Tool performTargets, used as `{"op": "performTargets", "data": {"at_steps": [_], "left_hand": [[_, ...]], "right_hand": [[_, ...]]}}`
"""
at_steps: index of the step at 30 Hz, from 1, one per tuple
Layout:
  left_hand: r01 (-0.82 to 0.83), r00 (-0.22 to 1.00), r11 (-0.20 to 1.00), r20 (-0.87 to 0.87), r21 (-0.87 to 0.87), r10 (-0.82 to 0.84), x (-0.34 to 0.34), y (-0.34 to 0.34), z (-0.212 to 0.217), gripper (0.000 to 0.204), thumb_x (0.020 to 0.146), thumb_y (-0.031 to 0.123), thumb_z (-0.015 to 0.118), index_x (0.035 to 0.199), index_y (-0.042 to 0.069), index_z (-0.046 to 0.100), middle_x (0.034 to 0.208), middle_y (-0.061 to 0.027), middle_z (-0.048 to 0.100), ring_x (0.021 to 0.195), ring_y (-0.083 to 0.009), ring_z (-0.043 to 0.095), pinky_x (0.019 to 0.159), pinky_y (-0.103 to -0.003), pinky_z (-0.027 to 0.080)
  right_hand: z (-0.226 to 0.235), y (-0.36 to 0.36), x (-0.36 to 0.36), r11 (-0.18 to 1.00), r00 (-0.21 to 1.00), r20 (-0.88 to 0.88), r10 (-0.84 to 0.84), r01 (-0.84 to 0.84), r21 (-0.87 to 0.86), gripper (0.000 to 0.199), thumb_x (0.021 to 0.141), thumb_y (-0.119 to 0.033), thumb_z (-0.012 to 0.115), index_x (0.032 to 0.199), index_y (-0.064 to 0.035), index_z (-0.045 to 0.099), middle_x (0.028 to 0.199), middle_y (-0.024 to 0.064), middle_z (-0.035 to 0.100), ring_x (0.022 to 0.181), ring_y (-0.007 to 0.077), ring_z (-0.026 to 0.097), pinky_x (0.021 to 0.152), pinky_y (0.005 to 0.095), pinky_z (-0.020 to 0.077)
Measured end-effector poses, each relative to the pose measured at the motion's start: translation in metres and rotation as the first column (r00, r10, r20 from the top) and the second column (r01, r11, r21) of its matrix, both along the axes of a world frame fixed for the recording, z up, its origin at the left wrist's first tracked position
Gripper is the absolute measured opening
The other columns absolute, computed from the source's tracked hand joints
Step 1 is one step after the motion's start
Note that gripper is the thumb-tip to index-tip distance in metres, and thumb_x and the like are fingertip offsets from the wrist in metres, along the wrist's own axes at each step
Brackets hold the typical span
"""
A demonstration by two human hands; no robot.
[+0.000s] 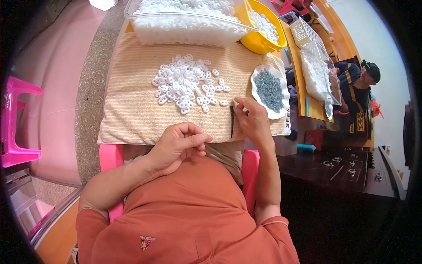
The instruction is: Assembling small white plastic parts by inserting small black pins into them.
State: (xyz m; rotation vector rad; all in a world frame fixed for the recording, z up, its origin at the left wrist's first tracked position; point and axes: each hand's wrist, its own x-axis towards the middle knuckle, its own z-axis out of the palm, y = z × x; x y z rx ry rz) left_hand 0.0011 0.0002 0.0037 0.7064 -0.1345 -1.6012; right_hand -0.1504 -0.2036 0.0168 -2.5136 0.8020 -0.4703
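Striped towel (132,119) bears many loose white rings (187,83) beyond the dark rod (231,121), which the right hand (252,119) pinches; left hand (180,145) curled shut, contents hidden.

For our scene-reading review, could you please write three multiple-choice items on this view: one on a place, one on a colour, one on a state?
1. Where does the heap of small white plastic links lie?
A. on the striped towel
B. in the grey tray
C. on the floor

2. What colour is the round bowl?
A. blue
B. yellow
C. green

3. How is the left hand?
A. flat and spread
B. holding the bowl
C. fingers curled, close to the body

Answers: 1 A, the links rest on the cloth; 2 B, its rim is yellow; 3 C, its fingers fold inward.
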Motion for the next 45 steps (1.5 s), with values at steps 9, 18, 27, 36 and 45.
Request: {"op": "performTargets", "data": {"at_steps": [9, 18, 27, 36, 45], "left_hand": [[-0.008, 1.0, 1.0, 0.003, -0.014, 0.008, 0.001, 0.0, -0.002, 0.007, 0.088, 0.009, 0.063, 0.093, 0.006, 0.059, 0.092, -0.0064, 0.066, 0.073, -0.0105, 0.062, 0.066, -0.025, 0.055], [-0.004, 1.0, 1.0, 0.011, -0.005, 0.004, 0.002, -0.001, -0.002, 0.008, 0.088, 0.009, 0.063, 0.094, 0.005, 0.059, 0.092, -0.0067, 0.066, 0.072, -0.0101, 0.062, 0.067, -0.025, 0.055], [-0.004, 1.0, 1.0, 0.007, -0.003, 0.004, 0.001, 0.0, -0.004, 0.009, 0.087, 0.01, 0.065, 0.092, 0.006, 0.059, 0.091, -0.0068, 0.066, 0.072, -0.0109, 0.062, 0.065, -0.026, 0.054], [-0.004, 1.0, 1.0, 0.01, 0.004, 0.004, 0.0, 0.0, -0.004, 0.009, 0.088, 0.011, 0.065, 0.092, 0.006, 0.059, 0.091, -0.007, 0.066, 0.071, -0.0107, 0.062, 0.065, -0.027, 0.055], [0.005, 1.0, 1.0, 0.007, -0.003, -0.005, -0.001, 0.0, -0.005, 0.008, 0.088, 0.011, 0.065, 0.092, 0.007, 0.059, 0.091, -0.0063, 0.066, 0.071, -0.0101, 0.062, 0.065, -0.026, 0.055]], "right_hand": [[0.014, 0.001, 0.014, 1.0, 1.0, -0.014, -0.007, 0.007, -0.014, 0.017, 0.08, -0.009, 0.066, 0.096, -0.0058, 0.066, 0.089, 0.0131, 0.064, 0.082, 0.0326, 0.063, 0.069, 0.0389, 0.0494], [0.014, -0.004, 0.045, 0.989, 0.995, 0.0, 0.103, -0.102, -0.103, 0.016, 0.079, -0.009, 0.066, 0.094, -0.0037, 0.069, 0.085, 0.011, 0.064, 0.065, 0.0252, 0.061, 0.06, 0.0328, 0.0476], [0.02, 0.001, 0.073, 0.985, 0.985, -0.106, 0.136, -0.146, -0.091, 0.018, 0.082, -0.015, 0.064, 0.094, -0.0031, 0.069, 0.09, 0.0132, 0.064, 0.081, 0.0321, 0.062, 0.073, 0.0388, 0.0477], [0.002, -0.003, 0.091, 0.977, 0.983, -0.098, 0.157, -0.169, -0.128, 0.01, 0.081, -0.012, 0.058, 0.083, -0.0048, 0.066, 0.086, 0.0141, 0.061, 0.08, 0.0365, 0.061, 0.072, 0.0442, 0.0483], [0.004, -0.003, 0.086, 0.974, 0.973, -0.149, 0.174, -0.193, -0.122, 0.01, 0.08, -0.011, 0.059, 0.086, -0.0062, 0.065, 0.09, 0.0142, 0.061, 0.08, 0.0366, 0.061, 0.071, 0.0445, 0.0482]]}}
